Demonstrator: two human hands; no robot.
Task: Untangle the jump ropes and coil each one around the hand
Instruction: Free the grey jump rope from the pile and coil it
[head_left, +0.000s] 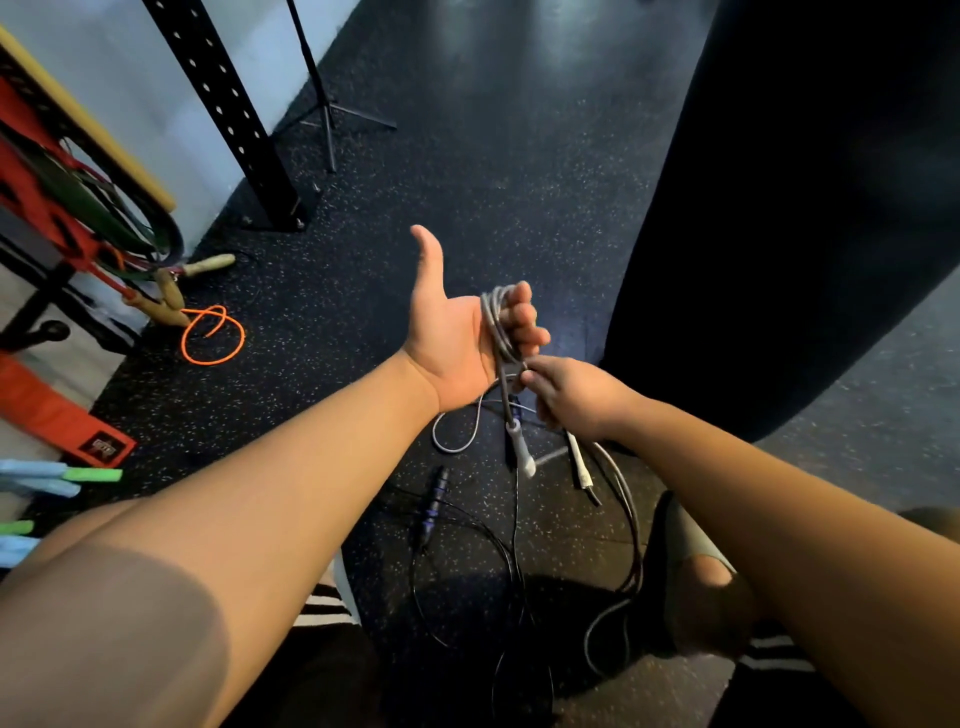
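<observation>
I see the left hand (457, 343) palm up, thumb out, fingers curled over grey rope (500, 332) coils. The right hand (571, 395) pinches that rope just below the coils. Its white handles (523, 452) dangle underneath. A black rope (467, 540) sprawls on the floor (519, 197) below; an orange cord (213, 335) lies far left.

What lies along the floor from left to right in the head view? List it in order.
Red strap → orange rope loop → black rack upright → left hand wrapped with the grey jump rope → right hand → large black bag.
</observation>
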